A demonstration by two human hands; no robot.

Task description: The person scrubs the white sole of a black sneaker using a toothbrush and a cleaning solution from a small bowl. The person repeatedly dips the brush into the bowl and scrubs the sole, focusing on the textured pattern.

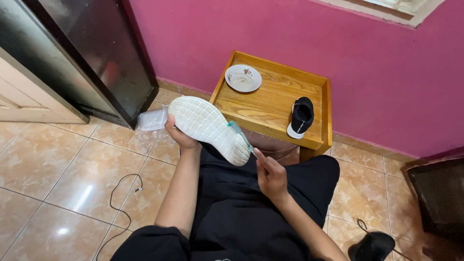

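My left hand (180, 137) grips a shoe (208, 126) from underneath, its white textured sole turned up toward me. My right hand (270, 176) holds a pale green toothbrush (240, 136) by the handle, with the brush head resting on the sole near the toe end. Both hands are above my lap in black trousers. A second shoe (300, 117), black with a white sole, stands on the wooden tray table (270, 104) beyond my hands.
A small white dish (243, 78) with a flower pattern sits at the table's far left corner. A clear plastic container (152, 119) lies on the tiled floor beside a dark cabinet (92, 53). A thin cable (121, 198) trails on the floor at left. A pink wall runs behind.
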